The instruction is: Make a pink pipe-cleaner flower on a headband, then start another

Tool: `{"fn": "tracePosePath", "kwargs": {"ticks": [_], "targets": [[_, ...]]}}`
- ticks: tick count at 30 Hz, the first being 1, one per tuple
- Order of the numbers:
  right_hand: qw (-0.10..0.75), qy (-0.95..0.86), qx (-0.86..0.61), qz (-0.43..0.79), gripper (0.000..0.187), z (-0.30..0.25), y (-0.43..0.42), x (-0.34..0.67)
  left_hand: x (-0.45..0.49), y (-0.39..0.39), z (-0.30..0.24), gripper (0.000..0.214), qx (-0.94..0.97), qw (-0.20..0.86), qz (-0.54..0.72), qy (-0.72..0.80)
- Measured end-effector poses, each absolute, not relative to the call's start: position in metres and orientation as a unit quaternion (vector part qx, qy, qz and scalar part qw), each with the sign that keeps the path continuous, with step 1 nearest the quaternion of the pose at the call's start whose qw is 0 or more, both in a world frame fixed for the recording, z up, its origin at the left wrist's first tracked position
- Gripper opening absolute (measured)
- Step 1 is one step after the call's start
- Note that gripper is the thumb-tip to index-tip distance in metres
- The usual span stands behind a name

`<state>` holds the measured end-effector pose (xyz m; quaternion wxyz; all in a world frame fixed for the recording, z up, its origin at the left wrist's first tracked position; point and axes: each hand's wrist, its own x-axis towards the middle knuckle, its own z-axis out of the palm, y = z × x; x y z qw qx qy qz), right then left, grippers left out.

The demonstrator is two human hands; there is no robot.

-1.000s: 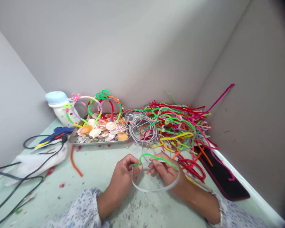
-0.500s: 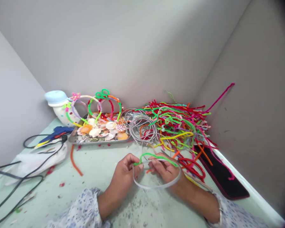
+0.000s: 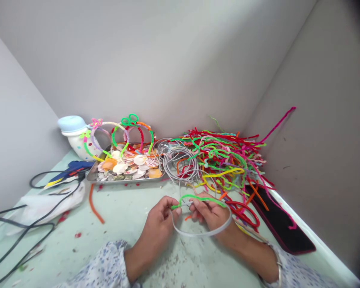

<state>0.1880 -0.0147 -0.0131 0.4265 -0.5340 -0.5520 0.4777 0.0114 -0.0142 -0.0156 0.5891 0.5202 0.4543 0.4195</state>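
A thin grey band (image 3: 198,234) is bent into an open loop between my hands. My left hand (image 3: 159,226) is closed, pinching one end of it together with the end of a green pipe cleaner (image 3: 195,196). From there the pipe cleaner arches over to the right and lies across my right hand (image 3: 217,218). The fingertips of that hand are pinched on the band, a short way from my left thumb. Under the right fingers a small orange piece (image 3: 188,218) shows on the table.
A metal tray (image 3: 126,181) of seashells stands at the back, with pipe-cleaner headbands (image 3: 127,150) propped in it. Coiled grey wire (image 3: 180,176) and a heap of coloured pipe cleaners (image 3: 228,152) lie right of it. Black cable (image 3: 27,226), blue-handled tool (image 3: 72,169) and white bottle (image 3: 78,140) sit left.
The grey loop has shifted slightly to the right, and my fingers have moved a little along it. Both hands keep their pinch.
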Motion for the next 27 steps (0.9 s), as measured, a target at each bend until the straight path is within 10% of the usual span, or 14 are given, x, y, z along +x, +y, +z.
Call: {"fn": "tracePosePath", "kwargs": {"ticks": [27], "targets": [[0.427,-0.656,-0.485,0.39,0.022,-0.01,-0.023,0.189,0.011,-0.019,-0.002,0.02,0.515,0.587,0.408,0.472]]}}
